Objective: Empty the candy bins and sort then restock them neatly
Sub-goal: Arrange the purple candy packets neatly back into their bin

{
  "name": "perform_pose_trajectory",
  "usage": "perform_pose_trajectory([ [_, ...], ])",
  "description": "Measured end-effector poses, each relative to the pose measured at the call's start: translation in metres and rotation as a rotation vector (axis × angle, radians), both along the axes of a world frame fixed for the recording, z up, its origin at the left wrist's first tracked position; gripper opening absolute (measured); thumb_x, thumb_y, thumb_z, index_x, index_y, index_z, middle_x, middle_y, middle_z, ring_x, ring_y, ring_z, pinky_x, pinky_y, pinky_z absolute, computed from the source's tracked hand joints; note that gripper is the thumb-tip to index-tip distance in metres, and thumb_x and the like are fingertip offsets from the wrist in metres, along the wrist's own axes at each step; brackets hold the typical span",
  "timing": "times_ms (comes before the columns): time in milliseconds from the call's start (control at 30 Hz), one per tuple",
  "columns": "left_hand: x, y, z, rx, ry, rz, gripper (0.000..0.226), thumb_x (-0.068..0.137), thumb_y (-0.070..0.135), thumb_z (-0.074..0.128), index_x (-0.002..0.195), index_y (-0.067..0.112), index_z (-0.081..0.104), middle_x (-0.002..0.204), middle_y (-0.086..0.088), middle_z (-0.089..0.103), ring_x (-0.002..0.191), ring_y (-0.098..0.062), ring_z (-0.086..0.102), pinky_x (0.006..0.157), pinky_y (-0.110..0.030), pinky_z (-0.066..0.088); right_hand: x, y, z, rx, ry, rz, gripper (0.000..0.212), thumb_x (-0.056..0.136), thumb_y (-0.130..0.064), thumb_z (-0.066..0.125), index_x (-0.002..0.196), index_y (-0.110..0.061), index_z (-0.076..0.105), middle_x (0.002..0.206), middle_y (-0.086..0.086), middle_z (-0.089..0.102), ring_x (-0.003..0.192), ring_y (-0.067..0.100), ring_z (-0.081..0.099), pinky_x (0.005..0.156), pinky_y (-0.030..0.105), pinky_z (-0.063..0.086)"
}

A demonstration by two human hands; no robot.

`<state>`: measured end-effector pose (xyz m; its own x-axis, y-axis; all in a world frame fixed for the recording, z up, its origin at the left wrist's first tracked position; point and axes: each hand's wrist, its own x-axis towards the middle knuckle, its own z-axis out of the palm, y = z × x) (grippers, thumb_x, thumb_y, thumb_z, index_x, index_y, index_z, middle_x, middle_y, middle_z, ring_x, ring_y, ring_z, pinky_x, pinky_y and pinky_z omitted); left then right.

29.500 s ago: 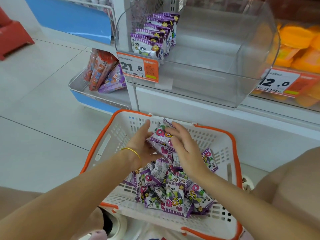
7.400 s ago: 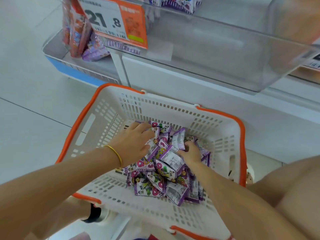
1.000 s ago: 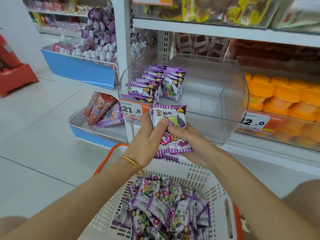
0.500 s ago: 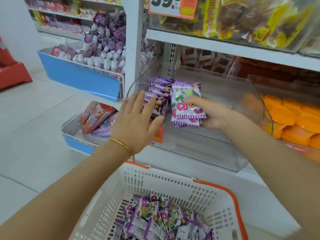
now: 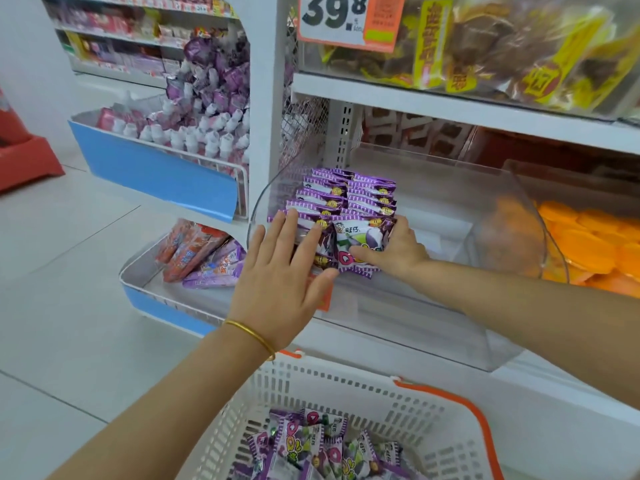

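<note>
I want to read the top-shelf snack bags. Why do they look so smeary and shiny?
Head view: the snack bags sit behind shiny clear plastic near the picture's edge, so glare and blur smear them; the purple packets in the middle look sharper.

A shop: a big price tag (image 5: 346, 20) at twelve o'clock, shelves (image 5: 450, 106) of packaged snacks (image 5: 502, 46) at one o'clock, a shopping basket (image 5: 346, 388) at six.

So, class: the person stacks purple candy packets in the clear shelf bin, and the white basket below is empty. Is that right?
No. The head view shows the white basket is not empty: loose purple packets lie in it. The rest stands: the right hand holds purple candy packets in the clear shelf bin.
</note>
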<state>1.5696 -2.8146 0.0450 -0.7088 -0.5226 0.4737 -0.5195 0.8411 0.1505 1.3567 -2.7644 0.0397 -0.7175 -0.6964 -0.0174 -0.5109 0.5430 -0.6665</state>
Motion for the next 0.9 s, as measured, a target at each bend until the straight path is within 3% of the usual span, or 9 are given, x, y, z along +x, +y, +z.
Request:
perform_pose_trajectory([
  [167, -0.001, 0.000, -0.001, 0.004, 0.006, 0.000, 0.075, 0.096, 0.059, 0.007, 0.141, 0.013, 0.045, 0.150, -0.019, 0.034, 0.141, -0.035, 0.027, 0.114, -0.037, 0.000, 0.007, -0.015, -0.001, -0.174, -0.237, -0.032, 0.075, 0.072, -0.028, 0.082, 0.127, -0.009, 0.036, 0.125, 0.008, 0.053, 0.113, 0.026, 0.055, 0.094, 0.042, 0.049],
  [233, -0.001, 0.000, 0.000, 0.012, 0.008, -0.004, 0.076, 0.095, 0.060, 0.006, 0.141, 0.013, 0.044, 0.150, -0.018, 0.033, 0.141, -0.034, 0.026, 0.114, -0.036, 0.000, 0.010, -0.019, -0.003, -0.071, -0.271, -0.018, 0.069, 0.069, -0.029, 0.084, 0.123, -0.009, 0.046, 0.119, 0.007, 0.059, 0.103, 0.022, 0.058, 0.082, 0.036, 0.053],
  [400, -0.001, 0.000, 0.000, 0.015, 0.014, 0.000, 0.076, 0.094, 0.060, 0.006, 0.142, 0.014, 0.043, 0.150, -0.018, 0.033, 0.142, -0.034, 0.026, 0.114, -0.037, 0.002, 0.009, -0.016, 0.002, 0.112, -0.334, 0.006, 0.065, 0.063, -0.036, 0.086, 0.115, -0.012, 0.056, 0.099, 0.005, 0.060, 0.074, 0.019, 0.051, 0.049, 0.024, 0.040],
  [500, -0.001, -0.001, 0.000, 0.007, 0.014, -0.005, 0.075, 0.095, 0.060, 0.007, 0.142, 0.014, 0.044, 0.150, -0.019, 0.033, 0.141, -0.034, 0.027, 0.113, -0.035, -0.002, 0.006, -0.017, 0.001, 0.122, -0.406, 0.011, 0.070, 0.057, -0.031, 0.090, 0.116, -0.013, 0.056, 0.110, 0.006, 0.064, 0.091, 0.023, 0.062, 0.063, 0.033, 0.056],
  [567, -0.001, -0.001, -0.001, 0.013, 0.004, -0.007, 0.075, 0.094, 0.060, 0.007, 0.143, 0.015, 0.042, 0.151, -0.018, 0.032, 0.142, -0.034, 0.025, 0.114, -0.035, -0.002, 0.008, -0.018, 0.003, 0.127, -0.442, 0.014, 0.069, 0.059, -0.027, 0.089, 0.117, -0.012, 0.055, 0.114, 0.007, 0.064, 0.100, 0.024, 0.061, 0.070, 0.034, 0.056],
  [667, 0.000, -0.002, -0.001, 0.042, 0.001, -0.025, 0.077, 0.092, 0.063, 0.004, 0.146, 0.018, 0.036, 0.154, -0.014, 0.025, 0.145, -0.030, 0.018, 0.116, -0.038, 0.002, 0.014, -0.011, 0.015, 0.136, -0.528, 0.028, 0.056, 0.068, -0.020, 0.085, 0.115, -0.011, 0.057, 0.108, 0.006, 0.066, 0.090, 0.019, 0.060, 0.065, 0.027, 0.050],
  [767, 0.004, -0.003, 0.000, 0.049, 0.022, -0.064, 0.073, 0.093, 0.061, 0.010, 0.146, 0.019, 0.035, 0.155, -0.013, 0.023, 0.145, -0.029, 0.015, 0.116, -0.040, 0.007, 0.018, 0.011, 0.037, 0.129, -0.569, 0.046, 0.031, 0.076, -0.013, 0.079, 0.095, -0.011, 0.054, 0.079, 0.000, 0.058, 0.076, 0.015, 0.055, 0.066, 0.026, 0.049],
  [833, 0.008, -0.001, 0.004, 0.033, 0.055, -0.094, 0.067, 0.094, 0.056, 0.017, 0.145, 0.018, 0.037, 0.155, -0.014, 0.024, 0.145, -0.030, 0.016, 0.117, -0.038, 0.009, 0.021, 0.032, 0.055, 0.064, -0.477, 0.048, 0.045, 0.077, -0.011, 0.078, 0.110, -0.013, 0.047, 0.089, 0.000, 0.053, 0.092, 0.019, 0.054, 0.072, 0.031, 0.050],
  [900, 0.013, 0.007, 0.010, -0.014, 0.110, -0.156, 0.058, 0.096, 0.047, 0.028, 0.142, 0.014, 0.042, 0.153, -0.016, 0.029, 0.142, -0.032, 0.022, 0.116, -0.035, 0.012, 0.030, 0.061, 0.074, -0.064, -0.285, 0.071, 0.066, 0.078, -0.010, 0.076, 0.133, -0.005, 0.041, 0.116, 0.008, 0.054, 0.101, 0.021, 0.055, 0.066, 0.030, 0.050],
])
